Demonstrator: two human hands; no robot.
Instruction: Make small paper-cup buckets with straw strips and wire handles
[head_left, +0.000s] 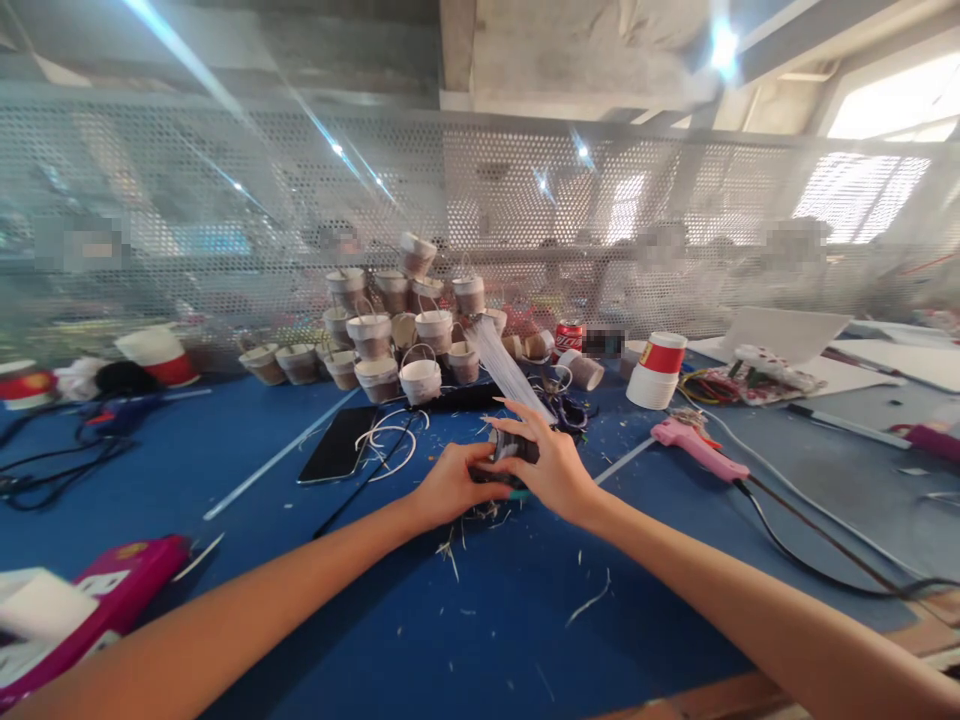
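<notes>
My left hand (456, 487) and my right hand (553, 466) meet over the blue table around a small dark grey, rounded object (514, 446); its kind is unclear. The left thumb and fingers pinch its left side. On the right, my thumb presses against it while the upper fingers arch over with their tips lifted. A bit of green shows under the object, mostly covered by my hands. Thin straw-like scraps (450, 556) lie just below. Behind the right hand, a bundle of pale clear strips (512, 370) slants up towards the stacked little buckets (420, 382).
A black phone (339, 445) and white cord loops (401, 450) lie left. To the right are a pink glue gun (699, 447) with its cable and stacked paper cups (654, 388). A magenta power strip (127, 575) sits near left. A perforated screen (300, 200) stands behind.
</notes>
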